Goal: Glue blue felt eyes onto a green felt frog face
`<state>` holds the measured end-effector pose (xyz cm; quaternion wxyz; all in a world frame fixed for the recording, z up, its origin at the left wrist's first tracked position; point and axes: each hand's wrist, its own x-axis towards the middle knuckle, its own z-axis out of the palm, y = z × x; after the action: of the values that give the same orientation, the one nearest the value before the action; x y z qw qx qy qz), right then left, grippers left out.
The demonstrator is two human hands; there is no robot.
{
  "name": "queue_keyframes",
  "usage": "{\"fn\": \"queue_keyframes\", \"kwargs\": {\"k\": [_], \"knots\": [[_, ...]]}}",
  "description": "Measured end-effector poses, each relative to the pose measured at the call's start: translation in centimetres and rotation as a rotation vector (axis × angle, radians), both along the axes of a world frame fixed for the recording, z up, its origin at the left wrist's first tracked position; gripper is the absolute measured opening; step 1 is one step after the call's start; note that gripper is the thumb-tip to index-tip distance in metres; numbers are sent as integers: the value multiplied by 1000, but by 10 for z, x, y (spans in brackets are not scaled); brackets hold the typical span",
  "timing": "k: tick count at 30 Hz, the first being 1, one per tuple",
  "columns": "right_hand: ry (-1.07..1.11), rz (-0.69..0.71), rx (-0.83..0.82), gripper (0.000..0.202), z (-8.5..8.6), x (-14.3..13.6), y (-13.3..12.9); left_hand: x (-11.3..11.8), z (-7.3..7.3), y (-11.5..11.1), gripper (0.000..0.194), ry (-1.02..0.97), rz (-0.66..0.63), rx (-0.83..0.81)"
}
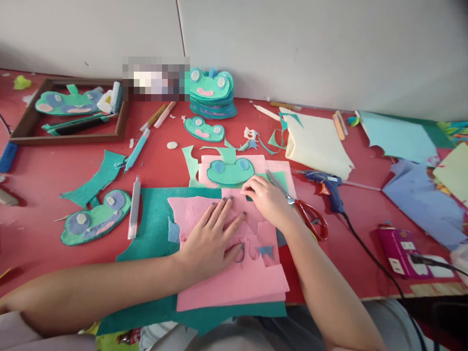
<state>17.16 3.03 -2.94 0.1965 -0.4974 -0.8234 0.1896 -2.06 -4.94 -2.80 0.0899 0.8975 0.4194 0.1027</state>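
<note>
My left hand (214,239) lies flat with fingers spread on pink felt sheets (234,287), which have pieces cut out of them. Under the pink lies a larger dark green felt sheet (146,258). My right hand (268,197) is pinched at the top edge of the pink felt; whatever its fingertips hold is hidden. Just beyond it, a green felt frog face (230,171) with blue eye circles rests on pale pink felt (259,163). Red-handled scissors (310,219) lie beside my right wrist, blades toward the frog face.
A blue glue gun (325,185) and its cord lie right, near a purple power box (398,253). Frog faces are stacked (212,107) at the back. A finished frog face (95,218), a marker (134,209) and a wooden frame (66,139) are left. Folded cream felt (318,141) lies behind.
</note>
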Motion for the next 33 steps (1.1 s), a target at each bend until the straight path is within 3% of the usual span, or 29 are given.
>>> {"fn": "queue_keyframes", "kwargs": {"k": [6,12,19,28,33], "knots": [[76,-59,71,6,-5,4,5,0,1,0,57,-5,0,-2],[74,-36,-13,7,4,2,1,0,0,1,57,9,-6,-6],[-39,35,41,6,6,2,-2,-1,0,1,58,18,-9,5],[-357,106,163,9,19,-8,-9,0,-2,0,59,16,-14,22],[-362,85,184,9,16,-8,-9,0,-2,0,59,18,-14,21]]}}
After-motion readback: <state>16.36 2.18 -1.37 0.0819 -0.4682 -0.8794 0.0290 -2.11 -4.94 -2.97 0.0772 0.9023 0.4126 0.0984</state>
